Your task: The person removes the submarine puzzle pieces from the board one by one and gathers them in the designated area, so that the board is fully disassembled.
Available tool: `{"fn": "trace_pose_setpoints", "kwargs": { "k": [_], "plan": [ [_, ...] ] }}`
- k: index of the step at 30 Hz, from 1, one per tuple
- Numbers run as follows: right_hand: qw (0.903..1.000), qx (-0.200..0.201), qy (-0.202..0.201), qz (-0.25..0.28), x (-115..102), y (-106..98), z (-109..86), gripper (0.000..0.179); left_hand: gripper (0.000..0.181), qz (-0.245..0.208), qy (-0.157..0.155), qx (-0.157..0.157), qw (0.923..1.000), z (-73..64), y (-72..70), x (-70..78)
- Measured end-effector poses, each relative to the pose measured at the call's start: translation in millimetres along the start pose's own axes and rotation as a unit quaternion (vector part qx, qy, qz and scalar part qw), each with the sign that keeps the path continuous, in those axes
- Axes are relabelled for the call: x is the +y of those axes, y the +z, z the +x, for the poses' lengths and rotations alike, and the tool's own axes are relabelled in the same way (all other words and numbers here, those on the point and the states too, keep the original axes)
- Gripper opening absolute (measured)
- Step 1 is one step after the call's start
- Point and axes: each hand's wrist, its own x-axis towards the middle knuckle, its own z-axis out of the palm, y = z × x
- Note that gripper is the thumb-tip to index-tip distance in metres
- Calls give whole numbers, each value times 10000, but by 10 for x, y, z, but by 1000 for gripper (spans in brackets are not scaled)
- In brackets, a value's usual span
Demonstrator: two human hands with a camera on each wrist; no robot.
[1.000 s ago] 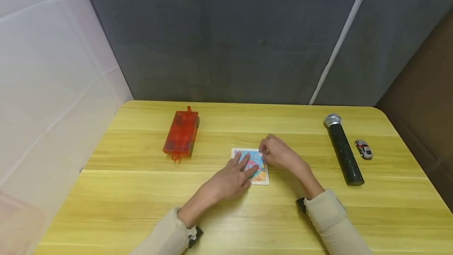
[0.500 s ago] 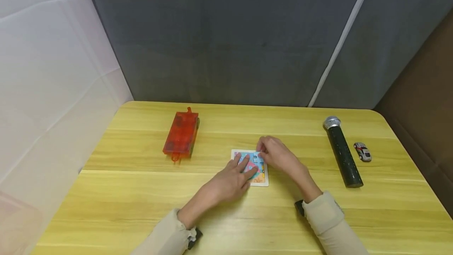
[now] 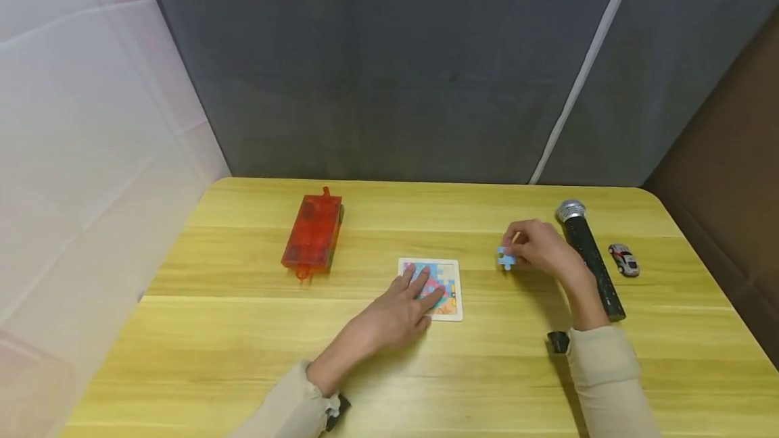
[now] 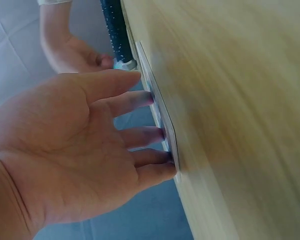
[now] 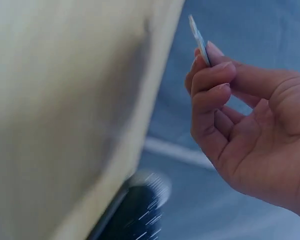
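Note:
A small jigsaw puzzle (image 3: 451, 317) in a white frame lies on the table, its picture blue, pink and orange. At its upper right corner a pale gap shows. My left hand (image 3: 392, 311) rests spread fingertips on the puzzle and hides its left part; the left wrist view shows these fingers (image 4: 142, 135) straight against its face. Off to the right of the puzzle, my right hand (image 3: 541, 249) pinches a light blue puzzle piece (image 3: 506, 259) between thumb and fingers. In the right wrist view the piece (image 5: 199, 41) appears edge-on, raised off the table.
A red translucent box (image 3: 313, 232) with a loop at each end lies left of the puzzle. To the right are a black microphone (image 3: 587, 249) with a silver head, partly behind my right forearm, and a small toy car (image 3: 623, 260). A grey partition (image 3: 389, 73) stands behind the table.
My right hand has lifted the blue piece out of the puzzle's upper right corner and carried it right, towards the microphone. The left hand has stayed on the puzzle.

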Motion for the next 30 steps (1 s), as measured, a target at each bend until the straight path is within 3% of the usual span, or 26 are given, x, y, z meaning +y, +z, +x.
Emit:
{"fn": "trace_pose_setpoints", "kwargs": {
  "k": [4,8,11,13,18,24,26,30],
  "plan": [
    [9987,-19,492,-99,308,-146,-69,10,55,-73,21,39,10000,23,60,-29],
    [9973,60,699,-202,448,-181,-103,10,55,-51,71,91,9999,52,135,-71],
    [9973,43,709,-197,465,-178,-106,10,55,-62,147,193,9997,115,242,-156],
    [9974,11,699,-198,463,-174,-99,9,55,-37,150,201,9997,116,230,-153],
    [9978,-162,620,-164,451,-160,-73,9,55,174,14,33,9998,7,11,5],
    [9966,-220,757,-254,425,-150,-64,12,54,177,-32,29,9998,-46,-72,64],
    [9953,-194,878,-351,410,-144,-59,11,55,187,25,110,9998,28,50,-27],
    [9924,-210,1076,-551,391,-135,-49,11,56,246,31,98,9996,81,119,-73]
  ]
}}
